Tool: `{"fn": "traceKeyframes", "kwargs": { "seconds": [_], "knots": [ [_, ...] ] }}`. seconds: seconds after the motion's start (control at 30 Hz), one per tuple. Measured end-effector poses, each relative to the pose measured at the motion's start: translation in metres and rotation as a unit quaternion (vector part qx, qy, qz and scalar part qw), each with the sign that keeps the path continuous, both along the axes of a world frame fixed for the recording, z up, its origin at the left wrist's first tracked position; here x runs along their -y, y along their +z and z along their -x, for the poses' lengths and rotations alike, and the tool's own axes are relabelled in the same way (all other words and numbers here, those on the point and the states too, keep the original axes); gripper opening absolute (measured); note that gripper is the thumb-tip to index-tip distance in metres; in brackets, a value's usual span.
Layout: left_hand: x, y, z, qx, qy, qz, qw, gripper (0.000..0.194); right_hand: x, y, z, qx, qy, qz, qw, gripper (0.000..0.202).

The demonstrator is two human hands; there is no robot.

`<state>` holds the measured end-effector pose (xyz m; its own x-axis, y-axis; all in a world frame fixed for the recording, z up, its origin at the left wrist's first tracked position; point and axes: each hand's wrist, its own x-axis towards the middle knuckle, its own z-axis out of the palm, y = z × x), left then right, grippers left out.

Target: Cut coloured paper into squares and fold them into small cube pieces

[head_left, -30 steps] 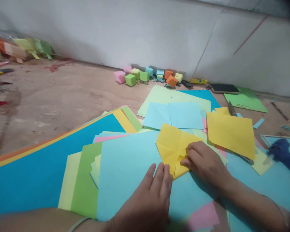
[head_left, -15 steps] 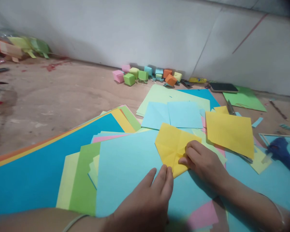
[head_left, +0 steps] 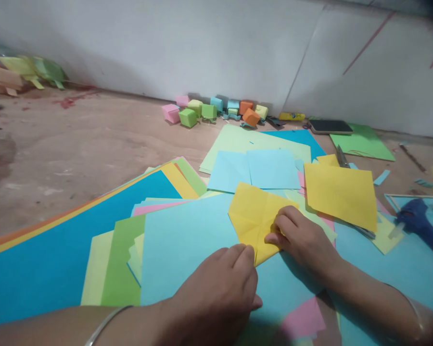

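A yellow sheet of paper (head_left: 250,206) with crease lines lies partly folded on a large light-blue sheet (head_left: 187,240). My right hand (head_left: 303,235) grips its right side, fingers curled and the thumb against the paper. The fingers of my left hand (head_left: 223,278) are bent and pressed together on its bottom corner, with the thumb showing lower down, apart from the paper. Where the left fingertips meet the sheet, the contact is partly hidden. Beyond the folded sheet lie creased light-blue papers (head_left: 274,168). Another yellow square (head_left: 341,194) sits right of my right hand.
Stacked coloured sheets (head_left: 130,202) spread to the left. Small paper cubes (head_left: 209,111) line the wall, with a glue stick (head_left: 291,116) and a phone (head_left: 330,127) farther right. Scissors (head_left: 342,156) and a blue glue gun (head_left: 418,223) lie at right. A pink paper piece (head_left: 305,317) is in front.
My left hand has rolled over, its fingers now more bent on the yellow paper's lower corner and its thumb showing. The right hand keeps its grip. The view has shifted slightly.
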<state>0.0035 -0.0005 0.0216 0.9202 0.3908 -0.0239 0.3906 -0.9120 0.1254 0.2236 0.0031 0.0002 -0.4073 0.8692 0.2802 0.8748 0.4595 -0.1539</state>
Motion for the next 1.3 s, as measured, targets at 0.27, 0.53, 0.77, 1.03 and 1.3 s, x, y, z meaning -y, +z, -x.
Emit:
{"fn": "traceKeyframes", "kwargs": {
  "seconds": [0.27, 0.53, 0.77, 1.03, 1.3],
  "knots": [
    [-0.005, -0.004, -0.007, -0.020, -0.024, 0.005, 0.999, 0.070, 0.000, 0.000, 0.000, -0.006, -0.001, 0.005, 1.000, 0.039],
    [-0.006, 0.000, -0.011, -0.073, -0.043, -0.016, 0.996, 0.054, 0.000, 0.000, -0.001, -0.020, -0.011, 0.026, 0.999, 0.034],
    [-0.007, -0.001, -0.010, -0.059, -0.038, 0.003, 0.997, 0.059, -0.001, 0.001, 0.000, -0.021, 0.002, 0.028, 0.999, 0.053],
    [-0.008, 0.000, -0.008, -0.045, -0.044, -0.018, 0.998, 0.054, -0.011, 0.011, -0.028, 0.013, 0.024, 0.090, 0.996, 0.056],
    [-0.010, 0.002, -0.010, -0.050, -0.033, -0.012, 0.998, 0.064, -0.015, 0.022, -0.053, 0.038, -0.023, 0.181, 0.982, 0.033]
  ]
}}
